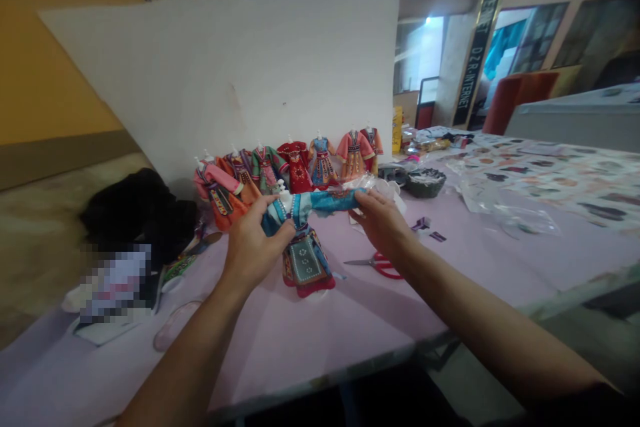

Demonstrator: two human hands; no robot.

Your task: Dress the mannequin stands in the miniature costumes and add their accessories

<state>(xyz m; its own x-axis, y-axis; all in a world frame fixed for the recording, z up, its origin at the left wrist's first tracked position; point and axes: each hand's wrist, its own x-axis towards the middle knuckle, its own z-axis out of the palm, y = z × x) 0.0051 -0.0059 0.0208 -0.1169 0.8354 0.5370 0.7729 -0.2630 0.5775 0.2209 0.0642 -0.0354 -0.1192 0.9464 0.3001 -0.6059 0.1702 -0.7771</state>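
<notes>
A miniature embroidered costume point(305, 260) on a small white form lies across my hands, with a dark panelled skirt and red hem resting on the lilac table cover point(280, 340). Its blue patterned sleeves point(325, 203) stretch out sideways. My left hand point(255, 244) grips the near sleeve by the shoulder. My right hand point(383, 224) holds the far sleeve end, beside a crumpled clear plastic bag point(380, 188). Red-handled scissors point(380, 266) lie just below my right hand. A row of several similar miniature costumes point(295, 164) stands behind, close to my hands.
A white board point(220, 74) stands behind the costumes. A black cloth point(140, 214) and a pixelated item point(115, 284) lie at the left. A dark woven bowl point(425, 182) and a printed sheet point(550, 174) occupy the right. The table edge runs along the front.
</notes>
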